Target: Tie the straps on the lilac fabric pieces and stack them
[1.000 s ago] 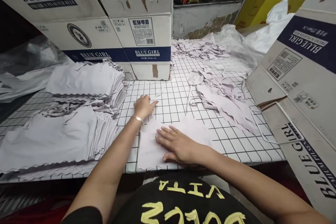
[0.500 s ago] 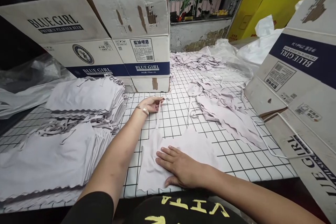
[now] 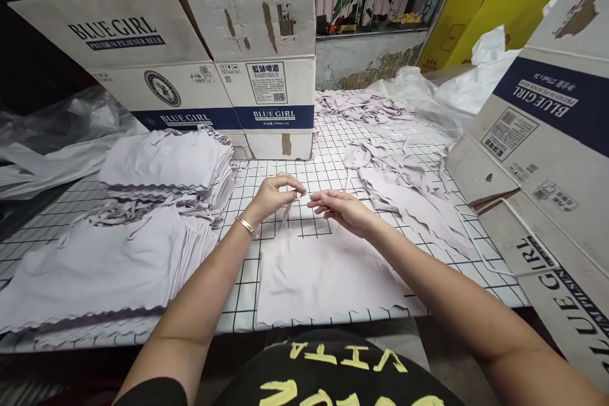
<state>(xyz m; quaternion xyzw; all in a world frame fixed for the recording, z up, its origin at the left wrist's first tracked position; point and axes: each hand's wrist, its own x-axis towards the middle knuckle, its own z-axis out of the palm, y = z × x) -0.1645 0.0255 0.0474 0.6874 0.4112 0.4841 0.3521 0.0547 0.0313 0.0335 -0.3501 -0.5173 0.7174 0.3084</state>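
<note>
A pale lilac camisole top (image 3: pixel 328 279) lies spread flat at the table's front edge, its wavy hem towards me. Above it, my left hand (image 3: pixel 280 196) is closed in a pinch, holding one of its thin shoulder straps (image 3: pixel 285 216) raised from the cloth. Close by on the right, my right hand (image 3: pixel 345 209) hovers with fingers stretched towards the left fingertips, a small gap between them. I see nothing held in it. The right hand and forearm partly hide the top's other strap.
Folded lilac tops form two stacks (image 3: pixel 162 158) on the left. A loose heap of tops (image 3: pixel 404 190) lies on the right of the grid-patterned tablecloth (image 3: pixel 247 193). Cardboard boxes stand at back left (image 3: pixel 266 82) and right (image 3: pixel 514 133), with a white wire frame (image 3: pixel 495 273) by the latter.
My right hand has lifted off the top and moved up beside my left hand. The top lies flatter and wider now. My left hand still pinches the strap.
</note>
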